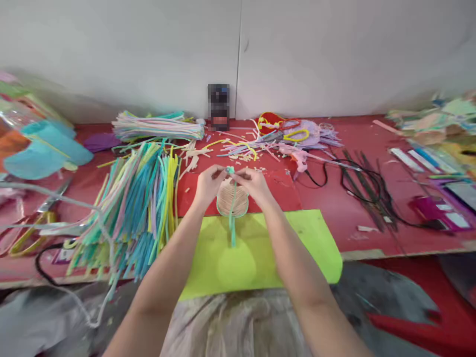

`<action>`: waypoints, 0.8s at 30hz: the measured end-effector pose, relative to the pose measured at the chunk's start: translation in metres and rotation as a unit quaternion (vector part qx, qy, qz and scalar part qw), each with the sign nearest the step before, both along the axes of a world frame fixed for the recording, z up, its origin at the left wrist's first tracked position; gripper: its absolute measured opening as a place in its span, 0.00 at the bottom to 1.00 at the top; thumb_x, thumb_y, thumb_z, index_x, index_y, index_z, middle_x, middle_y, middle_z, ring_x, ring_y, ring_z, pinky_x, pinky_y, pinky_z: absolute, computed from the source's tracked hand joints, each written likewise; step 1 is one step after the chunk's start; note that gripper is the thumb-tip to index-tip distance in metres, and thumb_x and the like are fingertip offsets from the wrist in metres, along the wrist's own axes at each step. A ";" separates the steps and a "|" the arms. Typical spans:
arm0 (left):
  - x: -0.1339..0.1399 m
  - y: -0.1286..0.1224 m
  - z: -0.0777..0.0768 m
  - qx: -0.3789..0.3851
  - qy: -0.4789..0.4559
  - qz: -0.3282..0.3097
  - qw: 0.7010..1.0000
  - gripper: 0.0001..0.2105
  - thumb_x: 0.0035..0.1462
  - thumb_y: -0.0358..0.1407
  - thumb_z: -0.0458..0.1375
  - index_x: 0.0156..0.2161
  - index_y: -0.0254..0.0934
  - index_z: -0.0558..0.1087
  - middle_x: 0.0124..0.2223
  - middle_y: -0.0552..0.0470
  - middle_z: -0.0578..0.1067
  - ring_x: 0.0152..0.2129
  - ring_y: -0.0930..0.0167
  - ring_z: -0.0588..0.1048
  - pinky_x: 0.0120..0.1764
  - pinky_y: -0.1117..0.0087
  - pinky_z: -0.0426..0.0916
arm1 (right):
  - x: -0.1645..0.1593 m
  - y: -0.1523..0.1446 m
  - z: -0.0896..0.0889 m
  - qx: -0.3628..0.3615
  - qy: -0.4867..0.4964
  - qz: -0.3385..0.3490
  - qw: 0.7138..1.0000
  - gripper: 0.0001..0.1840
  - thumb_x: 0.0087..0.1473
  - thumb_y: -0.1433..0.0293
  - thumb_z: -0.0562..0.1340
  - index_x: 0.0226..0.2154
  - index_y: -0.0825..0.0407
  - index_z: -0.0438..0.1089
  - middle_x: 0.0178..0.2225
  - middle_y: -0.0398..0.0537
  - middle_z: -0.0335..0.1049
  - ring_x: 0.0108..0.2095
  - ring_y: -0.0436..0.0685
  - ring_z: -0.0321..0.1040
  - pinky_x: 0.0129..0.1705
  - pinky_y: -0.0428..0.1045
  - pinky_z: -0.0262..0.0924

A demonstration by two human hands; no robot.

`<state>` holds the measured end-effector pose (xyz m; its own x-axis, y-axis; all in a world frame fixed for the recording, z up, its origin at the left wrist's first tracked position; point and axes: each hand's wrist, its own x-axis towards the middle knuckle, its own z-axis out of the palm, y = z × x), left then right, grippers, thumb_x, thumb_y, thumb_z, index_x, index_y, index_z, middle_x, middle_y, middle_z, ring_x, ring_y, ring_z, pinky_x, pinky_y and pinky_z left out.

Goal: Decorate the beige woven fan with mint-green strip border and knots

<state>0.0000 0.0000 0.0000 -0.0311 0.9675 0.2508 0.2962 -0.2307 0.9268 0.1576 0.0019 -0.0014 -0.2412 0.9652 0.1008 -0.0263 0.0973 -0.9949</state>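
My left hand (210, 186) and my right hand (255, 184) meet over the table, their fingertips pinching a small mint-green fuzzy tip (230, 170) from either side. Below the fingers hangs a leaf-shaped piece (226, 202) of beige pipe cleaner with a green edge. A green pipe-cleaner stem (233, 230) runs down its middle and past its lower edge. Fingers cover part of the piece's upper end. A yellow-green sheet (305, 238) lies beneath my forearms, and a red sheet (275, 193) lies behind it.
Pipe-cleaner bundles (134, 208) lie at left, beside scissors (48, 208). Behind my hands are cut scraps (241, 157) and a blurred dark upright object (218, 106). A pink glue gun (299, 157) with a black cable (345, 188) lies right. A white cord (107, 238) loops at left.
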 end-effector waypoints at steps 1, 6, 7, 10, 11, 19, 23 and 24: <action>0.000 0.000 0.000 0.002 0.003 0.009 1.000 0.05 0.53 0.34 0.56 0.31 0.36 0.73 0.29 0.54 0.77 0.28 0.74 0.74 0.35 0.74 0.67 | -0.001 0.000 0.000 -0.006 0.002 -0.001 1.000 0.12 0.47 0.60 0.65 0.29 0.51 0.72 0.27 0.45 0.76 0.29 0.52 0.72 0.33 0.47 0.64; 0.003 -0.003 0.000 0.002 0.000 0.032 0.999 0.06 0.54 0.35 0.55 0.31 0.36 0.73 0.29 0.53 0.77 0.28 0.73 0.75 0.35 0.72 0.67 | -0.003 0.000 -0.001 -0.019 0.007 -0.004 1.000 0.13 0.47 0.58 0.65 0.30 0.50 0.72 0.29 0.46 0.76 0.33 0.54 0.73 0.36 0.49 0.65; 0.004 -0.004 0.000 0.001 -0.004 0.033 0.999 0.06 0.54 0.35 0.55 0.31 0.36 0.73 0.30 0.53 0.77 0.28 0.73 0.75 0.35 0.72 0.68 | -0.003 0.000 -0.001 -0.018 0.008 -0.005 1.000 0.13 0.47 0.58 0.65 0.30 0.50 0.72 0.29 0.46 0.76 0.33 0.54 0.72 0.37 0.49 0.65; 0.006 -0.006 0.002 0.001 -0.005 0.023 1.000 0.07 0.55 0.35 0.55 0.31 0.36 0.73 0.30 0.52 0.77 0.28 0.72 0.76 0.35 0.72 0.68 | -0.002 -0.001 0.000 -0.005 0.001 -0.016 1.000 0.13 0.48 0.58 0.64 0.28 0.51 0.71 0.28 0.46 0.75 0.31 0.54 0.72 0.38 0.50 0.63; 0.006 -0.007 0.003 0.002 -0.003 0.018 1.000 0.07 0.56 0.35 0.54 0.32 0.35 0.73 0.30 0.52 0.78 0.28 0.72 0.76 0.35 0.72 0.69 | -0.002 -0.001 0.001 0.000 -0.006 -0.023 1.000 0.13 0.48 0.58 0.64 0.27 0.51 0.71 0.27 0.46 0.75 0.31 0.53 0.71 0.38 0.50 0.63; 0.000 -0.003 -0.001 0.000 0.005 -0.034 0.999 0.08 0.54 0.37 0.57 0.36 0.36 0.75 0.35 0.50 0.78 0.33 0.71 0.76 0.38 0.71 0.69 | 0.000 -0.002 0.006 0.018 -0.037 -0.042 0.998 0.13 0.49 0.59 0.63 0.24 0.52 0.69 0.23 0.44 0.71 0.27 0.51 0.67 0.34 0.48 0.59; -0.002 -0.003 -0.003 -0.002 0.022 -0.035 0.999 0.08 0.54 0.37 0.56 0.36 0.36 0.75 0.33 0.51 0.78 0.32 0.71 0.75 0.38 0.71 0.68 | -0.001 -0.001 0.004 0.022 -0.030 -0.040 0.999 0.13 0.49 0.59 0.63 0.24 0.52 0.68 0.22 0.43 0.69 0.26 0.51 0.66 0.33 0.48 0.58; -0.002 -0.003 -0.002 0.000 0.026 -0.035 0.999 0.08 0.55 0.37 0.56 0.36 0.36 0.75 0.33 0.51 0.78 0.31 0.71 0.75 0.38 0.71 0.68 | -0.001 -0.001 0.004 0.024 -0.032 -0.041 0.998 0.14 0.49 0.59 0.63 0.24 0.52 0.68 0.22 0.43 0.68 0.26 0.51 0.65 0.33 0.48 0.57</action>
<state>-0.0018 -0.0031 -0.0023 0.0495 0.9667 0.2511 0.3262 -0.2533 0.9107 0.1568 0.0008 0.0028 -0.1692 0.9763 0.1352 0.0472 0.1450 -0.9883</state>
